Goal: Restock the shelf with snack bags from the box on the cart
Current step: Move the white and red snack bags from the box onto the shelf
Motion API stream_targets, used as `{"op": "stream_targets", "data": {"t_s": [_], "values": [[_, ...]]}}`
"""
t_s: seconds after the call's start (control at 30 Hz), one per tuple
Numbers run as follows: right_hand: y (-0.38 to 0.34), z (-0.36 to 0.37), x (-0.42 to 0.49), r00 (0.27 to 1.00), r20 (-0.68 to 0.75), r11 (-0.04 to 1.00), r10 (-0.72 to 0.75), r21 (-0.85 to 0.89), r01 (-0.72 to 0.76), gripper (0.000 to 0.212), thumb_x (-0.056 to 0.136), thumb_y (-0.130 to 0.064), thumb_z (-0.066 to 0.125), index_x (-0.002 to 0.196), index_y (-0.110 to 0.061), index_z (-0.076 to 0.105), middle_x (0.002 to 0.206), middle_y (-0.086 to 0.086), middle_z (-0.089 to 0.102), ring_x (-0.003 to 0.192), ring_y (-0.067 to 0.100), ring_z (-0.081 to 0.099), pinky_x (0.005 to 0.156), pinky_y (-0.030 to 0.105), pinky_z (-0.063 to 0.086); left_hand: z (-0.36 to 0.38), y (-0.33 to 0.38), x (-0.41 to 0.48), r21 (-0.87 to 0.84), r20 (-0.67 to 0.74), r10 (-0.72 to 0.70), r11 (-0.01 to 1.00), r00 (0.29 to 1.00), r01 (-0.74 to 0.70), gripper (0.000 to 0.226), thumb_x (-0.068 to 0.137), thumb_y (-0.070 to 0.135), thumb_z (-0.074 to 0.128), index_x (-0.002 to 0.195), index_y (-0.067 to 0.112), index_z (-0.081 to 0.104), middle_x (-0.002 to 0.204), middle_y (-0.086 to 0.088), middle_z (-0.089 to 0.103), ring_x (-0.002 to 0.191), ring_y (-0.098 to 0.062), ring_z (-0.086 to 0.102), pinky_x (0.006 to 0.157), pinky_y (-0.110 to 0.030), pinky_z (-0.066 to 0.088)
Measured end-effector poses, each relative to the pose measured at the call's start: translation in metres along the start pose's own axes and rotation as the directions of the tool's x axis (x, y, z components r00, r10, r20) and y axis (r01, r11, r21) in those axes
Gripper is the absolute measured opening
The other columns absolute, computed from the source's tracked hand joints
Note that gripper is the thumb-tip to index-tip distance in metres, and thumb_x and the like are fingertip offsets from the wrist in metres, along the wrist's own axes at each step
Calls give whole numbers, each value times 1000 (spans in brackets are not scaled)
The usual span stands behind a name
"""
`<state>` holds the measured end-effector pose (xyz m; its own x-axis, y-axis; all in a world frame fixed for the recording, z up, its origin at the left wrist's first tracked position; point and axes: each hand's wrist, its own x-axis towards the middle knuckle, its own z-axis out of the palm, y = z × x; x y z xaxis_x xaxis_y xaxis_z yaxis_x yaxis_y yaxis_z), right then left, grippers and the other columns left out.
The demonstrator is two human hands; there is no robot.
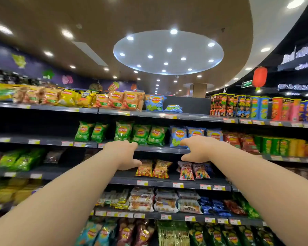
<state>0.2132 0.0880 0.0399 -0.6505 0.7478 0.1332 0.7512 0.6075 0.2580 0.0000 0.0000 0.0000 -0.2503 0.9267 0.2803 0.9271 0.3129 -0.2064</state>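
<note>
Hovering before shelf (158, 149), left hand (122, 153) and right hand (199, 150) empty, fingers loosely spread. Blue chip bag (177, 136) upright on shelf, long axis vertical, just beyond right fingertips; contact unclear. Right hand nearer. Box, cart out of view.

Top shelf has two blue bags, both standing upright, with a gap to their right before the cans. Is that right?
Not quite. Only the left blue bag stands upright; the right blue bag lies down on the top shelf. The gap before the cans is as you say. The head view shows it.
</note>
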Motion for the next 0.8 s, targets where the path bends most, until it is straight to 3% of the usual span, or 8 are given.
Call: {"op": "stream_targets", "data": {"t_s": [0.13,0.33,0.5,0.8], "values": [[-39,2,37,999,5,999,-40,0,40,64,92,-49,46,148,-26,25,152,1,35,138,24,36,105,43,40,22,-48,1,29,62,-44,999,997,42,72,88,63,43,147,26,27,145,-3,44,128,-27,48,95,-43,48],[-128,6,107,991,31,991,-131,-15,132,63,92,-52,44,147,-28,26,150,0,38,136,25,39,104,44,40,60,-145,7,56,138,-138,990,981,131,65,87,62,44,138,22,39,131,-3,53,116,-27,55,90,-42,49],[-204,3,162,978,33,978,-204,-31,205,64,92,-53,44,148,-28,24,151,1,37,136,25,39,104,43,41,89,-229,7,73,140,-212,976,967,204,68,86,63,45,141,23,38,137,-3,52,122,-27,52,94,-42,48],[-352,-1,244,916,37,916,-399,-16,400,64,92,-53,44,147,-26,28,150,1,38,134,25,40,104,43,41,133,-361,-27,146,216,-340,938,915,314,68,86,64,44,140,23,39,137,-2,52,123,-26,51,92,-40,47]]}}
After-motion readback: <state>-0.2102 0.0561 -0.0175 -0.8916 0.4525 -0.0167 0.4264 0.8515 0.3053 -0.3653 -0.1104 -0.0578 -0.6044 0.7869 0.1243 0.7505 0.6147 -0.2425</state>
